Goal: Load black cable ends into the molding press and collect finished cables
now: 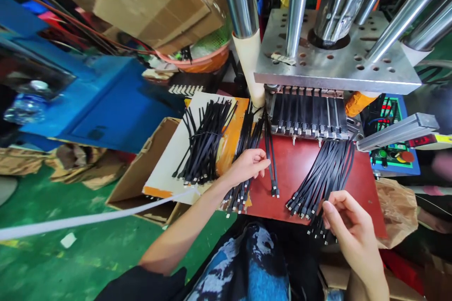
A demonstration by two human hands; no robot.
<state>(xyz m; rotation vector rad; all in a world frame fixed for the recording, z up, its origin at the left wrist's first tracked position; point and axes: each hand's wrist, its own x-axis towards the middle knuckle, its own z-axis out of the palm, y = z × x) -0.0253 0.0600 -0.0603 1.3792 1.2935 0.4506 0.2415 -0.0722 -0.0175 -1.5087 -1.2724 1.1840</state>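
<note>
My left hand (251, 163) hovers over the red work board, its fingers loosely bent and a gap between thumb and index finger. Its fingertips are beside a few black cables (272, 176) with small metal plugs. Under and left of that wrist lies a row of cables (243, 188). My right hand (348, 223) is pinched at the plug ends of a fanned bundle of black cables (319, 181); the exact grip is partly hidden. Ahead, several cables lie side by side in a metal mould (309, 115) under the press plate (335, 68).
A tied cable bundle (206, 146) lies on a white and orange board (165, 164) at left, above an open carton (141, 188). Steel press columns (243, 0) rise ahead. A control box (397, 155) and a grey metal bar (397, 131) stand at right.
</note>
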